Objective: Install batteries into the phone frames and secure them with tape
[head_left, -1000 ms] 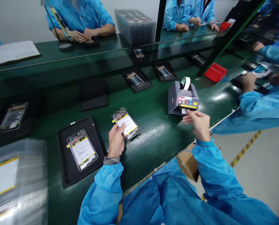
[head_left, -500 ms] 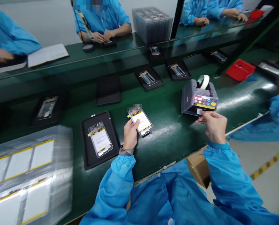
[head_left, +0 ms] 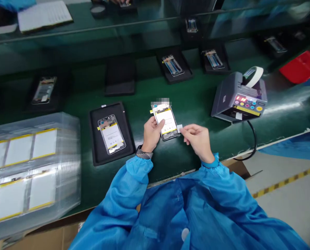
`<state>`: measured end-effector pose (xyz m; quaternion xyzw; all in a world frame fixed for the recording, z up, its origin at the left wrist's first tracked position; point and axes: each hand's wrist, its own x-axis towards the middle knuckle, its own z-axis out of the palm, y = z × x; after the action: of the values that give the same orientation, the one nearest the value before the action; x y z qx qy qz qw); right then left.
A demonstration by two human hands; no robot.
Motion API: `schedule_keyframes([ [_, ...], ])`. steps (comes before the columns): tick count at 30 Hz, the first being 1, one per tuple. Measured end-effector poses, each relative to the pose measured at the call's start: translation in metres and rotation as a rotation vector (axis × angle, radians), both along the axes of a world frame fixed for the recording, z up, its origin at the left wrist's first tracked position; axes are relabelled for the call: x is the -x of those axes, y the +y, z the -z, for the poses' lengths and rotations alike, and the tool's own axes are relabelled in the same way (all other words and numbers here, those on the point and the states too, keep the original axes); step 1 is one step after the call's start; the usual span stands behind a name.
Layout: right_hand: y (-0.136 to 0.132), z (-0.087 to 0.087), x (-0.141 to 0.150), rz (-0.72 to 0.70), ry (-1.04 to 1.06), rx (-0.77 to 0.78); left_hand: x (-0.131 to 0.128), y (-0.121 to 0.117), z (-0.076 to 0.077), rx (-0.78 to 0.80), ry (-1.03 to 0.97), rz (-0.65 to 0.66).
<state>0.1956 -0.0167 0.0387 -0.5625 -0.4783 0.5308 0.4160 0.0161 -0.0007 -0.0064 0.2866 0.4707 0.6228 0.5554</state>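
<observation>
Steadily, we are working with the black tray (head_left: 94,139) left of the phone (head_left: 165,119), our left hand (head_left: 152,134) gripping that phone over the green bench (head_left: 196,104) with closed fingers, and our right hand (head_left: 198,139) pinching a small tape strip (head_left: 179,128) level, just beside the phone's right edge.

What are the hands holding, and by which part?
Left hand grips a phone frame by its left long edge, thumb on the front. Right hand pinches a white tape piece by one end.
</observation>
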Motion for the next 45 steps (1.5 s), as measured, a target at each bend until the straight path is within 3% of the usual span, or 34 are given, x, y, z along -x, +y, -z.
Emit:
schedule_keyframes([
  [7,0.004,0.011,0.019,-0.049,-0.054,0.013,0.0,0.001,0.001,-0.024,0.007,0.005],
  [29,0.002,0.018,0.022,-0.037,-0.143,-0.049,0.0,0.001,0.003,-0.042,0.068,0.026],
  [39,0.013,0.02,0.006,-0.07,-0.315,-0.13,0.0,0.001,0.003,-0.042,0.04,0.054],
  [42,0.021,0.016,0.006,-0.144,-0.191,-0.066,0.0,0.001,0.001,-0.041,0.011,0.071],
  [45,0.029,0.011,0.008,-0.303,-0.067,0.08,0.002,0.0,-0.001,-0.031,-0.007,0.078],
])
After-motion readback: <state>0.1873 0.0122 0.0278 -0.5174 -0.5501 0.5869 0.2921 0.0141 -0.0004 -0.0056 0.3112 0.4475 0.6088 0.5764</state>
